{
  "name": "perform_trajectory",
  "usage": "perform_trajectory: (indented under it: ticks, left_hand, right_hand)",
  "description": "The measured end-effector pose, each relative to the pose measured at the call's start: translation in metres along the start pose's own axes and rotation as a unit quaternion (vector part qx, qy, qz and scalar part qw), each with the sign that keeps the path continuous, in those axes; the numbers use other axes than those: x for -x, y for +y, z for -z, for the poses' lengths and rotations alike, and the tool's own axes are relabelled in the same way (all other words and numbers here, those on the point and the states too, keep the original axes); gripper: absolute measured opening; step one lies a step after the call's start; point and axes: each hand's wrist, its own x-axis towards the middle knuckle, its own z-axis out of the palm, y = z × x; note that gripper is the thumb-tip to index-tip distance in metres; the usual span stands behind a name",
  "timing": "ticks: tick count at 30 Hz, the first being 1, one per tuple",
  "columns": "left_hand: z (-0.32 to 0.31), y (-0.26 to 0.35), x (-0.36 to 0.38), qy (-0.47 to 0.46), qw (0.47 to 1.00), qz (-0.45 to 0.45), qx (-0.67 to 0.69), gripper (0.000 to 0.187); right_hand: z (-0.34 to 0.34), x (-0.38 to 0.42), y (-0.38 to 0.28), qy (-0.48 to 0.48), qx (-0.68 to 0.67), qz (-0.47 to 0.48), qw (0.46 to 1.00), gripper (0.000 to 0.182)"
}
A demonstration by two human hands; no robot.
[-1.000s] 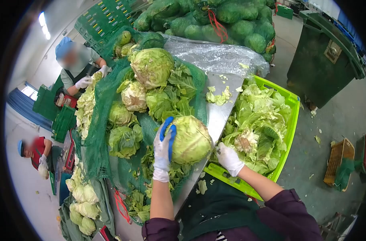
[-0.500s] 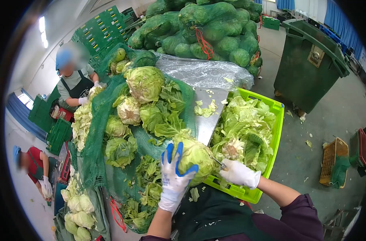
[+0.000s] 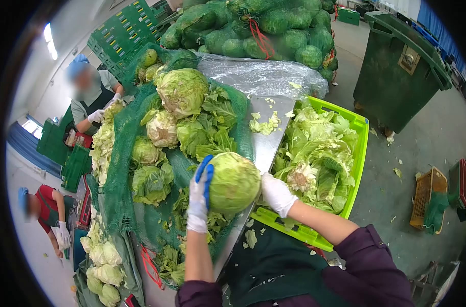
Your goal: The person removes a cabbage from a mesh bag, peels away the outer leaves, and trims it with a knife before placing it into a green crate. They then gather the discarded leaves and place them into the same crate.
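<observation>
The cabbage (image 3: 235, 182) was held over the green net (image 3: 121, 163), near the edge of the metal table (image 3: 269, 143). The left hand (image 3: 198, 197) gripped its left side, blue-coated fingers close together; the right hand (image 3: 279, 195) was at its right side, though whether its fingers pinched anything could not be told. Leaves (image 3: 317, 140) filled the lime crate (image 3: 362, 153) beside the table. Other heads (image 3: 181, 93) lay on the net; full sacks (image 3: 294, 43) were piled beyond.
</observation>
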Motion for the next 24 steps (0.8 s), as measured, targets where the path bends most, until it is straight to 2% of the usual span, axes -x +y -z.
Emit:
perform_trajectory:
  ticks: [2,3,5,6,7,9,10,11,12,13,17,19,20,21,23,24]
  left_hand:
    - [-0.043,0.023,0.031,0.060,0.986,-0.089,-0.126,0.066]
    - [-0.052,0.018,0.041,0.097,0.944,-0.155,-0.275,0.070]
    - [-0.071,0.024,0.055,0.096,0.871,-0.196,-0.439,0.059]
    - [-0.071,0.028,0.054,0.093,0.866,-0.202,-0.448,0.059]
    - [-0.064,0.027,0.043,0.092,0.867,-0.202,-0.446,0.059]
    - [-0.035,0.021,0.017,0.003,0.974,-0.113,-0.195,0.069]
    - [-0.024,0.015,0.000,-0.011,0.999,-0.017,-0.035,0.065]
    - [-0.008,0.021,-0.011,-0.058,0.997,0.034,0.029,0.058]
    - [0.007,0.017,-0.019,-0.036,0.996,0.061,0.044,0.054]
    - [0.016,0.012,-0.029,-0.014,0.995,0.084,0.059,0.051]
    - [0.021,0.000,-0.033,0.027,0.996,0.073,0.034,0.047]
    - [0.025,-0.004,-0.034,-0.032,0.997,0.038,-0.054,0.048]
    - [0.026,-0.012,-0.036,-0.061,0.993,-0.035,-0.100,0.047]
    - [0.031,-0.020,-0.036,-0.061,0.992,-0.033,-0.101,0.047]
    - [0.009,0.012,-0.021,-0.101,0.992,0.007,-0.079,0.045]
    - [-0.006,0.034,-0.011,-0.109,0.994,0.027,-0.018,0.048]
  right_hand:
    - [0.007,0.011,0.018,-0.036,0.026,-0.051,0.998,0.013]
    - [0.012,0.023,0.023,-0.065,0.049,-0.076,0.994,0.016]
    - [0.016,0.039,0.026,-0.063,0.043,-0.073,0.994,0.018]
    - [0.005,0.048,0.032,-0.038,0.050,-0.071,0.995,0.019]
    - [0.001,0.050,0.037,-0.011,0.058,-0.067,0.996,0.019]
    - [-0.005,0.039,0.018,-0.030,0.060,-0.097,0.993,0.014]
    - [-0.016,0.027,0.018,-0.007,0.044,-0.085,0.995,0.013]
    - [-0.026,0.011,0.017,0.017,0.026,-0.067,0.997,0.013]
    - [-0.035,-0.004,0.015,0.006,0.048,-0.079,0.996,0.009]
    - [-0.044,-0.018,0.013,0.042,0.077,-0.066,0.994,0.007]
    - [-0.042,-0.026,0.009,0.031,0.027,-0.073,0.996,0.009]
    - [-0.032,-0.022,0.006,0.022,0.018,-0.083,0.996,0.012]
    - [-0.018,-0.014,0.001,-0.004,0.014,-0.089,0.996,0.014]
    - [-0.004,0.000,-0.005,-0.037,0.009,-0.100,0.994,0.017]
    - [0.022,0.021,-0.011,-0.059,0.032,-0.089,0.994,0.021]
    - [0.032,0.028,-0.012,-0.086,0.019,-0.099,0.991,0.025]
